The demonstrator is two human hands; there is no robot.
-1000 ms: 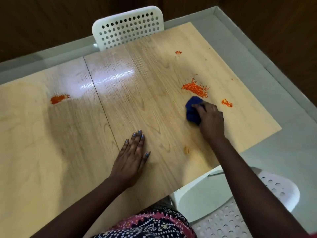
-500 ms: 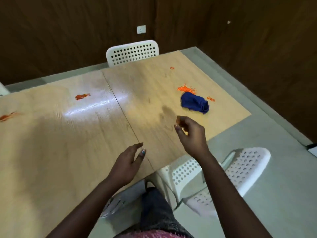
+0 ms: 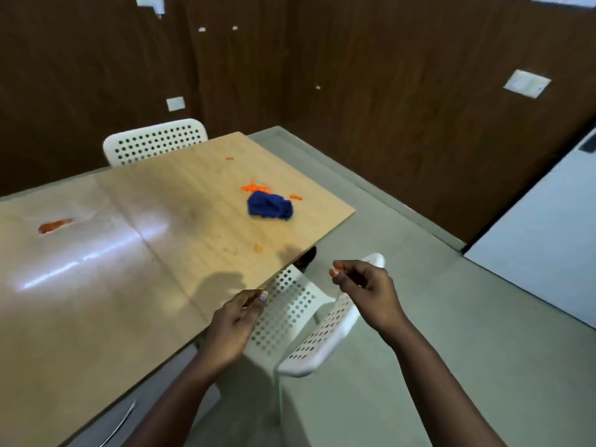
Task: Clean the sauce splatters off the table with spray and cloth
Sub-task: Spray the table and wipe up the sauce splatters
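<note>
A dark wood-panelled wall is seen behind everything, and a grey floor is spread wide to the right of the furniture. A long wooden table is laid from the left edge toward the room's corner; its near edge is run diagonally down to the left, and its right corner is left overhanging the floor. A white perforated chair is pushed against the far edge, and a second perforated chair is set just beyond the near edge, turned partly away from it. No containers are shown.

A crumpled blue cloth is left lying on the table near its right end, touched by neither hand. The largest orange sauce splatter is found just behind the cloth, a small spot at its right, a red smear well apart on the left, and a dot near the far edge.

The left hand is held over the near edge, the right hand over the second chair; on both, the fingers are loosely curled and nothing is held.
</note>
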